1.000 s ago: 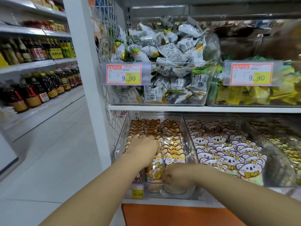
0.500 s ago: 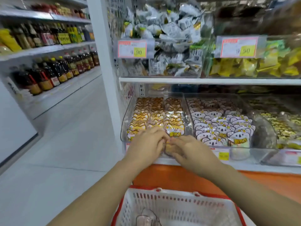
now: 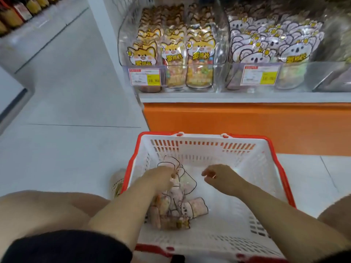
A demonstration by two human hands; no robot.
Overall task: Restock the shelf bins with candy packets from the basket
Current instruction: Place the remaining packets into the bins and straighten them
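A white basket (image 3: 266,168) with a red rim sits on the floor in front of me. A few clear candy packets (image 3: 182,207) lie in its left half. My left hand (image 3: 161,177) is down among them and pinches the top edge of one packet. My right hand (image 3: 218,176) hovers over the bare basket floor, fingers loosely curled, holding nothing. On the low shelf ahead, a clear bin (image 3: 123,40) holds rows of orange dog-shaped packets (image 3: 199,54). The bin (image 3: 235,76) to its right holds koala-shaped packets (image 3: 296,52).
An orange kick panel (image 3: 247,126) runs under the shelf, just behind the basket. Price tags (image 3: 145,76) hang on the bin fronts. My knees flank the basket. Pale floor tiles stretch to the left, with bottles (image 3: 17,12) on a far shelf.
Both hands left the dog-packet bin and dropped into the basket. My view tilted down from the shelves to the basket, and my left hand took hold of a packet.
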